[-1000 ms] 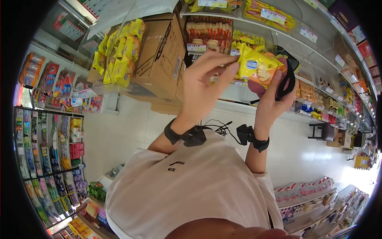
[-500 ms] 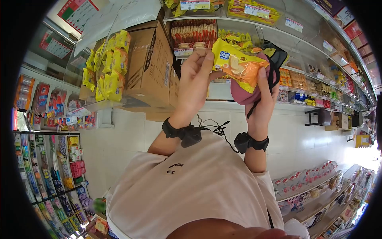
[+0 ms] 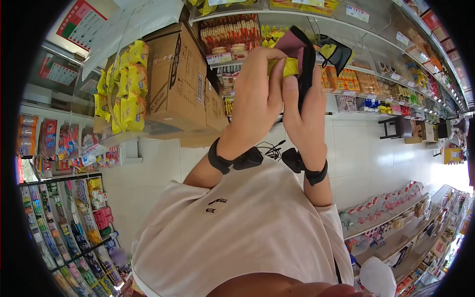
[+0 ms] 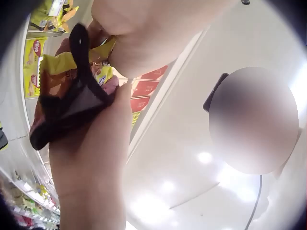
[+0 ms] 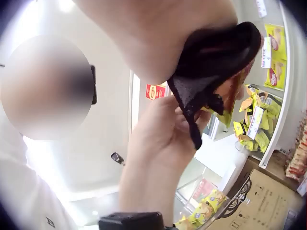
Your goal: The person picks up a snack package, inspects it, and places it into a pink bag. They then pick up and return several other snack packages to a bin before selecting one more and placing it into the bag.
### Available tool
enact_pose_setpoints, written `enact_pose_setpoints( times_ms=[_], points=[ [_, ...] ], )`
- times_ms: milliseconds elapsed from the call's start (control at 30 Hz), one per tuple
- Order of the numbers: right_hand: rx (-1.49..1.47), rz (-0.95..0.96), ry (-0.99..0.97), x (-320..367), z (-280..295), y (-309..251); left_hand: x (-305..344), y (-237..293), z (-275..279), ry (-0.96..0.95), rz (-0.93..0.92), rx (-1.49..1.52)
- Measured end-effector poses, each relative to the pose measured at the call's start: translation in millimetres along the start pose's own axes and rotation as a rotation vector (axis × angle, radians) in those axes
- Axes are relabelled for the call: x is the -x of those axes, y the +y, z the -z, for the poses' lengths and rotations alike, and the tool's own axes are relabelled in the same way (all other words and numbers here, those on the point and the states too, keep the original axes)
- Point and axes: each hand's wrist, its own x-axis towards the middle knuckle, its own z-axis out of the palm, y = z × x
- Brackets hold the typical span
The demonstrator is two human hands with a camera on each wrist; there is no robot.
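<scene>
The yellow-and-orange snack packet (image 3: 290, 68) is up between my two hands in front of the shelves, against a pink-and-black pouch (image 3: 293, 42); how far it sits inside, I can't tell. My left hand (image 3: 258, 91) has its fingers bent round the packet, holding it from the left side. My right hand (image 3: 308, 109) grips the pouch, thumb upright beside the yellow wrapper, the other fingers mostly hidden behind the black side. The left wrist view shows a grey mesh panel (image 4: 82, 103) and a black strap on the pouch, with the wrapper just behind. Near my right fingers is a black item (image 3: 339, 54) with a yellow-green patch; I can't make out what it is. Past my hands are small yellow packets (image 3: 272, 32) and a row of red-and-cream snack packs (image 3: 230, 33). To my left stands a cardboard box (image 3: 170, 74), with more yellow packets (image 3: 132, 84) in a clear bin beside it. Black bands (image 3: 227, 161) circle both my wrists, above my pale shirt (image 3: 247, 218)
</scene>
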Motion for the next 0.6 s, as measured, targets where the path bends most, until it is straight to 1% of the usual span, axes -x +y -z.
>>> enact_pose_setpoints(
  times_ms=[67,100,167,233,267,300,333,367,400,433,500,533,600],
  points=[
    [-0.152,-0.258,-0.096,-1.7,7.1,0.7,-5.7,2.3,5.6,-0.112,0.167,0.078],
    [-0.177,-0.313,-0.119,-0.5,8.8,4.8,-6.3,3.2,9.3,-0.168,0.256,0.114],
    [-0.225,-0.424,-0.161,1.2,12.1,12.7,-6.9,-4.9,11.2,-0.173,0.263,0.171],
    [-0.324,-0.492,-0.155,4.0,14.4,14.5,-9.8,-14.0,11.1,-0.185,0.290,0.260],
    [-0.469,-0.505,-0.190,8.0,14.5,20.1,-11.4,-18.1,11.9,-0.193,0.316,0.320],
    [-0.591,-0.572,-0.205,9.5,16.2,16.9,-12.4,-20.2,13.5,-0.201,0.342,0.380],
    [-0.714,-0.639,-0.222,11.7,19.0,10.7,-15.6,-17.3,17.5,-0.248,0.416,0.448],
    [-0.838,-0.707,-0.239,13.6,22.3,4.1,-17.8,-14.3,18.1,-0.252,0.455,0.491],
    [-0.855,-0.768,-0.219,13.9,27.2,-3.2,-19.3,-11.8,18.8,-0.258,0.495,0.532],
    [-0.835,-0.759,-0.198,12.4,27.8,-6.4,-19.4,-10.4,18.8,-0.265,0.535,0.573],
    [-0.791,-0.738,-0.154,11.3,27.5,-10.0,-15.1,-15.0,4.7,-0.050,0.351,0.517],
    [-0.734,-0.652,-0.108,11.3,24.6,-6.2,-13.6,-16.7,-0.6,0.057,0.255,0.488],
    [-0.642,-0.494,-0.024,10.3,17.0,5.4,-8.9,-10.7,0.4,0.038,0.212,0.444]
  ],
)
